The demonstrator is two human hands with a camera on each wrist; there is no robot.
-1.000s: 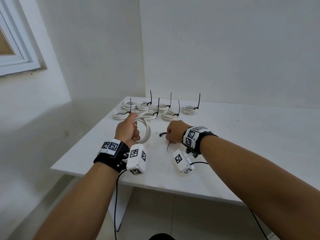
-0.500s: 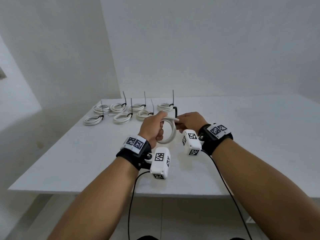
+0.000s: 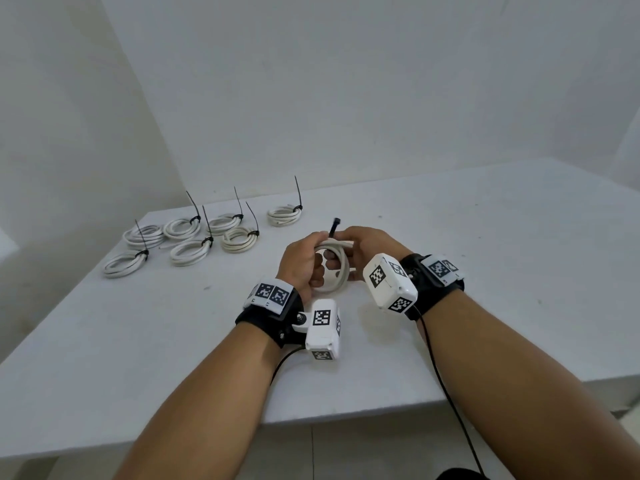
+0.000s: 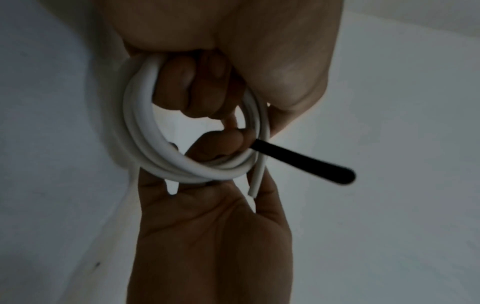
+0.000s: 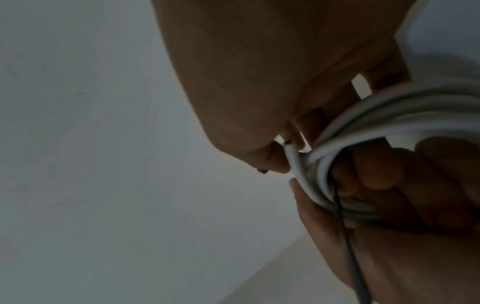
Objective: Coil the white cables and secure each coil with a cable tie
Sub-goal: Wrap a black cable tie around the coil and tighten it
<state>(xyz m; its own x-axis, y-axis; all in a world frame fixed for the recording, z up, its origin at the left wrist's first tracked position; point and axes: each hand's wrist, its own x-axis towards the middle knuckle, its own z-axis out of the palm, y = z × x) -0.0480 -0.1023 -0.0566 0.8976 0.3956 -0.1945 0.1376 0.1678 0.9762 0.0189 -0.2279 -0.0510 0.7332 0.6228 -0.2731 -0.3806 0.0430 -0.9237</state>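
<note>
left hand [image 3: 300, 261]: fingers curled round the white cable coil [image 3: 337, 271], gripping its left side, held above the table [image 3: 485, 271]
right hand [image 3: 363, 244]: fingers curled through the coil from the right, pinching a black cable tie [image 3: 334, 226] against the strands
cable tie: head sticks up just past both hands' fingertips; strap runs across the coil between the fingers
coil: loose cut end [image 4: 255, 181] pokes out beside the right palm
finished coils [image 3: 194, 237]: seven, each tied, on the table well left of and beyond the fingers
</note>
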